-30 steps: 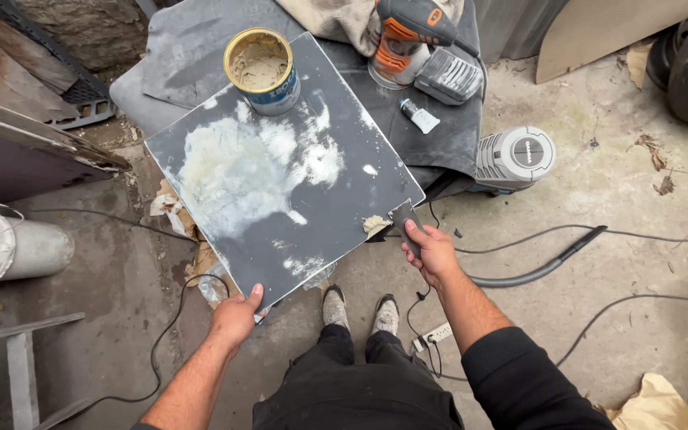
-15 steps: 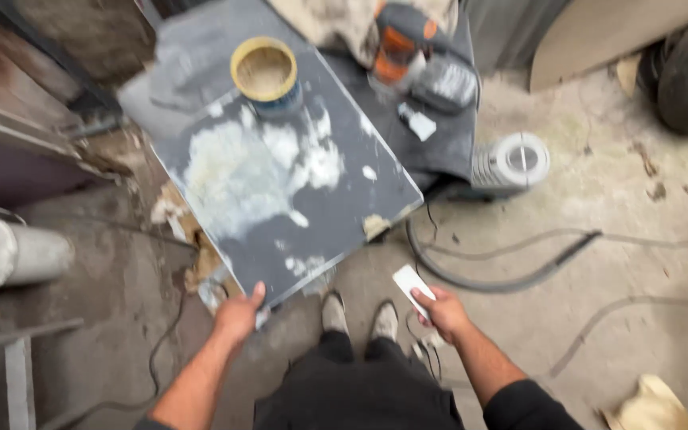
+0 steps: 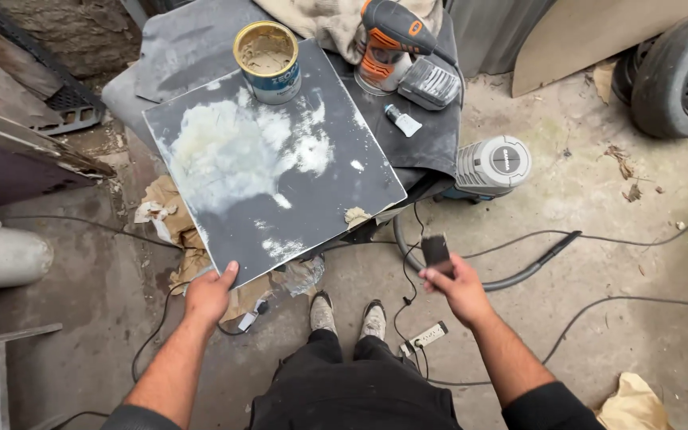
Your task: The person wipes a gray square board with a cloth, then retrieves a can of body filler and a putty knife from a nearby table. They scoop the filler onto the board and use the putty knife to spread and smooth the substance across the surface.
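My left hand (image 3: 211, 291) grips the near corner of a dark square panel (image 3: 336, 159) smeared with white filler. The panel lies tilted on a covered work stand. An open tin (image 3: 267, 60) of filler stands on the panel's far edge. My right hand (image 3: 455, 285) is off the panel, to the right of it, and holds a small dark flat spreader (image 3: 437, 251) upright between thumb and fingers. A lump of filler (image 3: 356, 215) sits at the panel's right corner.
An orange power sander (image 3: 388, 44) and a small tube (image 3: 402, 120) lie on the stand behind the panel. A grey vacuum unit (image 3: 491, 166) with hose and cables lies on the concrete at right. A power strip (image 3: 426, 336) sits by my feet. A tyre (image 3: 682, 72) stands far right.
My right hand left the panel's right corner, swung down and right, and now holds the spreader up. The left hand stays on the near corner.
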